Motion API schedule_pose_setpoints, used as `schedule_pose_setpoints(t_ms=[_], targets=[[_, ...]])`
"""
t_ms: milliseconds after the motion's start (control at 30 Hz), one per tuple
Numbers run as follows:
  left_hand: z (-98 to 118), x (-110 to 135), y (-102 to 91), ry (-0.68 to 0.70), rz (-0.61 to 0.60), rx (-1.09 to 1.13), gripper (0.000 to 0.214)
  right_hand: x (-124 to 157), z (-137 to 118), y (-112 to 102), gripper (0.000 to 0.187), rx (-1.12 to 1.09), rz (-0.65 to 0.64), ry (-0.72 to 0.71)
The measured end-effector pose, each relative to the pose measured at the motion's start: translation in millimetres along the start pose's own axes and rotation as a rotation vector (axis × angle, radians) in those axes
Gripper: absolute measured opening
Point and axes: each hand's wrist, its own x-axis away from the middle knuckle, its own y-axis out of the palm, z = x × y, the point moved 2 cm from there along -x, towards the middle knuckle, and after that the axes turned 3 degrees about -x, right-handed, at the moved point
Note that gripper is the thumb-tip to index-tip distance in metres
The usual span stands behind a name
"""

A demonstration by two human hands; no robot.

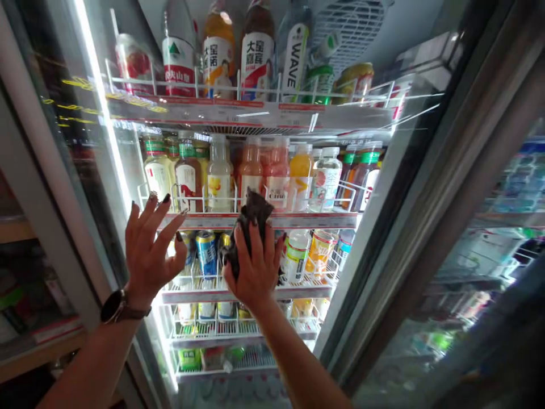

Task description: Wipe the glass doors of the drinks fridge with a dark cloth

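Well, a dark crumpled cloth [257, 205] is pressed under the spread fingers of the right hand [255, 275], likely soft and light, best held by its bunched middle, while nothing is held by the parted fingers of the left hand [149, 258].

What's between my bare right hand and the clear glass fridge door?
In the head view, a crumpled dark cloth lies there, directly under your right hand.
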Motion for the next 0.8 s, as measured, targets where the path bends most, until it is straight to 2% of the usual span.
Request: schedule_pose_setpoints(t_ms=[67,133,200,233,300,400,467,500,567,600,667,800], targets=[[2,1,-0.9,-0.011,-0.01,0.005,0.071,56,-11,2,0.064,-0.017,-0.06,-0.034],[10,6,-1.6,-0.057,-0.006,0.025,0.071,100,-17,0,0.06,-0.029,-0.105,-0.062],[27,14,-1.3,-0.109,-0.032,0.057,0.071,116,-13,-4,0.059,-0.032,-0.145,-0.071],[38,17,-0.9,-0.117,-0.048,0.072,0.071,110,-6,-7,0.061,-0.031,-0.156,-0.066],[65,20,1.3,-0.08,-0.09,0.099,0.069,72,19,-14,0.067,-0.022,-0.13,-0.022],[100,11,8.8,-0.013,-0.09,0.162,0.062,-19,72,-30,0.073,0.025,0.033,0.086],[115,-1,18.6,-0.016,-0.095,0.218,0.057,-68,102,-41,0.072,0.07,0.132,0.124],[121,-6,24.9,-0.027,-0.104,0.24,0.055,-82,113,-45,0.072,0.085,0.154,0.124],[130,-13,38.3,-0.029,-0.118,0.243,0.055,-86,126,-50,0.073,0.095,0.161,0.112],[133,-15,44.4,-0.02,-0.117,0.224,0.056,-76,129,-50,0.074,0.091,0.154,0.114],[138,-14,53.9,-0.002,-0.108,0.166,0.06,-39,132,-49,0.074,0.082,0.138,0.14],[141,-11,59.0,0.003,-0.109,0.122,0.068,74,130,-44,0.077,0.083,0.071,0.128]])
